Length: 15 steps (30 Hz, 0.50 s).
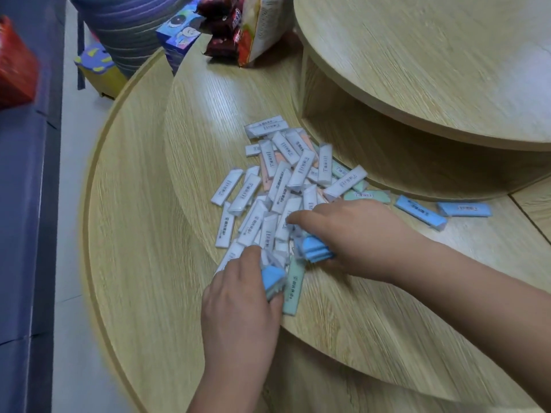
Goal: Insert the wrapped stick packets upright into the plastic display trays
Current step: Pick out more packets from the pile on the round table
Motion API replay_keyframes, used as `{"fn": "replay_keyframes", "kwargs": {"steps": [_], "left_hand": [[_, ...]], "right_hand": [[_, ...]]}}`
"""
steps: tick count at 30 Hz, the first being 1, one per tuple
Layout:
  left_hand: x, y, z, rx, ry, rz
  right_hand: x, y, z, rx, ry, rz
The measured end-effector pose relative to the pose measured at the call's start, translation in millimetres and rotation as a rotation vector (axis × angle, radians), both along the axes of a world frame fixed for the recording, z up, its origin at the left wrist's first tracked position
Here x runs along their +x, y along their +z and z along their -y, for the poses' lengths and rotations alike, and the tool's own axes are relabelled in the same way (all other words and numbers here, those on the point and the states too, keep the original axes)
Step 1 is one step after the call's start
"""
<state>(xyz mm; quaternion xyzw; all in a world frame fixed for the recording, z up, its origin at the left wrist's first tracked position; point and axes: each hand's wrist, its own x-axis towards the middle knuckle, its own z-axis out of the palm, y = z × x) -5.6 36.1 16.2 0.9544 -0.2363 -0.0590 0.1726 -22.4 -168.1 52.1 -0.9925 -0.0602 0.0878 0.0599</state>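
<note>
The 3-tier round wooden stand fills most of the view. Its top tier (432, 55) is cut off at the upper and right edges, the middle tier (208, 114) carries the goods, and the lowest tier (143, 234) runs out of the bottom of the picture. Left of it there's a strip of pale floor (74, 144) and a dark blue block (24, 204), which could be a bench or a mat, can't tell. The red thing (15, 70) on top of it is pure blur. At the back sit a ribbed grey-purple stack (128, 25), a blue printed box (179, 37) and some snack bags (259, 28), all cropped at the top.

The pile of stick packets (286, 180) lies flat on the middle tier. They're mostly white wrappers, with pink and green ones half buried underneath, and the print is too small to read. 2 loose blue packets (419, 214) lie apart to the right, near the top tier's base.

The right hand (351, 231) rests at the near edge of the pile, fingers curled over a blue stack (313, 250) with the index finger stretched out onto a white packet. I can't get an exact count, since the palm covers most of it. The left hand (238, 302) is curled round a blue bundle (272, 277) — only the ends poke out. Just beside it a green packet (293, 289) lies at the tier's rim.
</note>
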Motion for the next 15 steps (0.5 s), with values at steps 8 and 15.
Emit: {"fn": "replay_keyframes", "kwargs": {"steps": [8, 15], "left_hand": [[-7, -3, 8, 0.019, 0.029, 0.062], [-14, 8, 18, -0.05, 0.141, -0.033]], "right_hand": [[-1, 1, 5, -0.005, -0.057, -0.061], [-12, -1, 13, -0.093, -0.216, -0.052]]}}
